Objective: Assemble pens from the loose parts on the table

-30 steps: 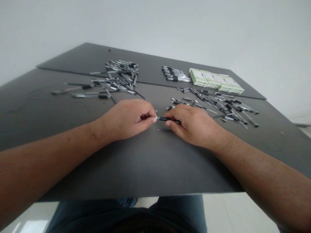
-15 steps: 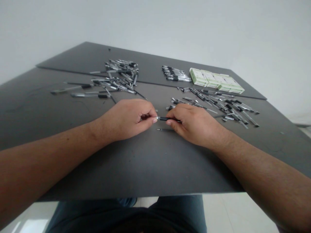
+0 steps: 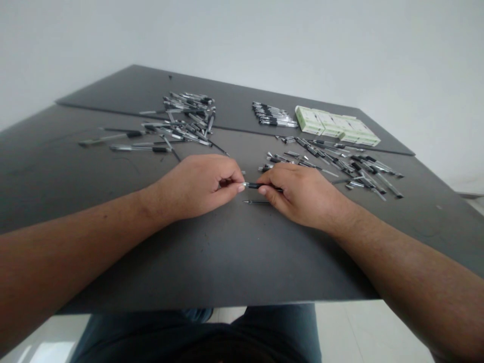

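Between my two hands a pen with a black grip (image 3: 252,185) is held level above the grey table (image 3: 242,262). The thumb and forefinger of my left hand (image 3: 209,184) pinch its left end, at a clear or silvery tip. My right hand (image 3: 297,191) is closed round the black grip, hiding part of the barrel. Just below the held pen, a thin refill or pen with a pointed tip (image 3: 251,202) lies on the table, its right end hidden by my right hand.
A loose pile of pens (image 3: 185,123) lies at the back left. Pen parts (image 3: 340,161) are scattered at the right, beyond my right hand. A neat row of pens (image 3: 273,115) lies beside pale green and white boxes (image 3: 336,125) at the back.
My right hand has shifted very slightly left along the pen. My left hand keeps its pinch in the same place.
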Available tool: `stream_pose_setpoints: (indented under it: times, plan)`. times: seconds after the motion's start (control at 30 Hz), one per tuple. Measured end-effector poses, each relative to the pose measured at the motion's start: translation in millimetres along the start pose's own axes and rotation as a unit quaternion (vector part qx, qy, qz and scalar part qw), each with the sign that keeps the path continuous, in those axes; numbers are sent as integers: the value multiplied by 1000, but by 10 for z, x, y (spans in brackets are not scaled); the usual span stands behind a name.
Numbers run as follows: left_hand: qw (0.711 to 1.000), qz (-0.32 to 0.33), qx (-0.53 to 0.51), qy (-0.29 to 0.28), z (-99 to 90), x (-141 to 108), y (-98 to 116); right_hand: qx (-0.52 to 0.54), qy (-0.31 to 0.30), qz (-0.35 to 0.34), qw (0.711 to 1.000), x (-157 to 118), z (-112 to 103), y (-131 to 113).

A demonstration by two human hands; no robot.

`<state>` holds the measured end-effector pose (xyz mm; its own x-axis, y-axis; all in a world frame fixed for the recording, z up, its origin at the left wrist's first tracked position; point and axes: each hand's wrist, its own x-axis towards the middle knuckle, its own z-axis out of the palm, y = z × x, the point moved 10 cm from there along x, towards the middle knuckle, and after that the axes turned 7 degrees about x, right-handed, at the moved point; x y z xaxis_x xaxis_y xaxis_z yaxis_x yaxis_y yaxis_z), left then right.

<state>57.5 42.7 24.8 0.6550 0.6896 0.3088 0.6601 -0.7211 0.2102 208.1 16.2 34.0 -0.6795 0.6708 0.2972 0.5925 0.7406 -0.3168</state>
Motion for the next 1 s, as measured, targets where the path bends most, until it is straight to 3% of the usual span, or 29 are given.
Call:
stream_pose_setpoints:
  times: [0.57,0.87,1.0]
  plan:
    - [1000,6,-15,-6,-10,4,30,0,-6,14,1000,1,-6,3]
    - [998,55,1,-7,-57,-2,139,-5,-22,1,1000,20,5,-54]
    - [999,47,-13,0,-69,-8,124,2,-21,14,1000,18,11,-33]
